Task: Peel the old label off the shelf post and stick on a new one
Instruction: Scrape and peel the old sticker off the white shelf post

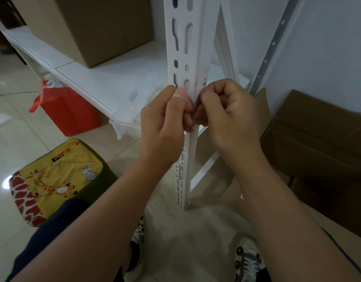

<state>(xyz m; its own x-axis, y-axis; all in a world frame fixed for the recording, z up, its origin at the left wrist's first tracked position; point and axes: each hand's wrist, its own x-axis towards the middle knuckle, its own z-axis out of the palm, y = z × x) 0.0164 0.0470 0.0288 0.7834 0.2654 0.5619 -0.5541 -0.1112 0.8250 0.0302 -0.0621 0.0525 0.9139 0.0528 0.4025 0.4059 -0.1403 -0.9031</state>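
Hands meet at a white slotted shelf post (183, 58), which stands upright on the floor beside a white shelf (118, 78). The left hand (165, 123) curls against the post's front face, thumb laid flat on the metal; the right hand (230, 115) curls at the post's edge, fingers (202, 117) bunched and touching those of the left. What they pinch cannot be told. A label (205, 82) with red marks shows on the post just above the right hand. A cardboard box (98, 27) sits on the shelf; a red bag (69, 110) and a giraffe-print cushion (53, 180) are on the floor at left.
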